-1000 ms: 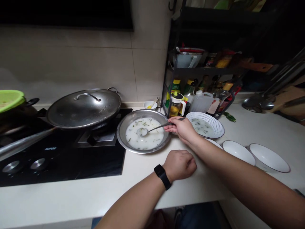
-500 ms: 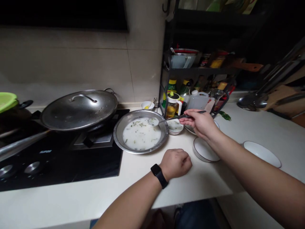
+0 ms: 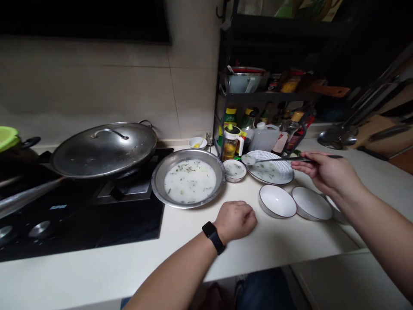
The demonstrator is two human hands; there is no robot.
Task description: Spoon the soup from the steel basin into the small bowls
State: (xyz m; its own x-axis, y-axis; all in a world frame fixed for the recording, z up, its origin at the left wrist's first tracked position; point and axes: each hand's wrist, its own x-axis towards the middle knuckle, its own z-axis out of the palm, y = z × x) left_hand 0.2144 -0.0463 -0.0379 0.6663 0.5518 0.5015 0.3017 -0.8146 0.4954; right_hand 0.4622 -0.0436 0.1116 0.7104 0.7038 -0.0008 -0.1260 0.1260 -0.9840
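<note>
My right hand [image 3: 325,170] grips the dark handle of a ladle [image 3: 249,159], whose bowl hangs over the left edge of a patterned plate [image 3: 285,168]. Pale liquid with green bits lies in that plate. Just left of it, a small bowl [image 3: 235,170] holds the same liquid. A wide metal basin [image 3: 156,185] of milky soup with green pieces stands beside the stove. My left hand [image 3: 237,220], with a black watch at the wrist, is closed in a loose fist on the counter in front of the basin; nothing shows in it.
White bowls [image 3: 277,201] stand in a row at the right, partly behind my right forearm. A lidded wok [image 3: 106,150] sits on the black stove [image 3: 129,228]. Behind the plate, a rack [image 3: 222,103] carries bottles and an oil jug [image 3: 230,142]. A small dish [image 3: 197,143] is by the wall.
My right hand has carried the ladle rightward, from over the basin to over the patterned plate. The plate and more of the bowls now show. My left hand rests as before.
</note>
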